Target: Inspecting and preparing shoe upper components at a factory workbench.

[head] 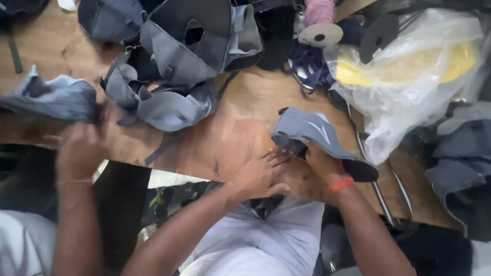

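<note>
Wooden surface (240,128) carries everything. Clear plastic bag (409,76) with yellow inside sits up and right of the fingers. Pile of grey shoe uppers (174,61) up and left of them. Grey shoe upper (312,134) is just above both hands, lifted off the surface at the near edge. Right hand (325,166) under it, fingers hidden behind the upper, seem clamped on its lower edge. Left hand (261,176) beside it, fingers (273,156) spread apart, tips touching the upper's left underside. Pink thread spool (319,20) far up. Another person's hand (79,151) at far left grips a separate grey piece (51,97).
</note>
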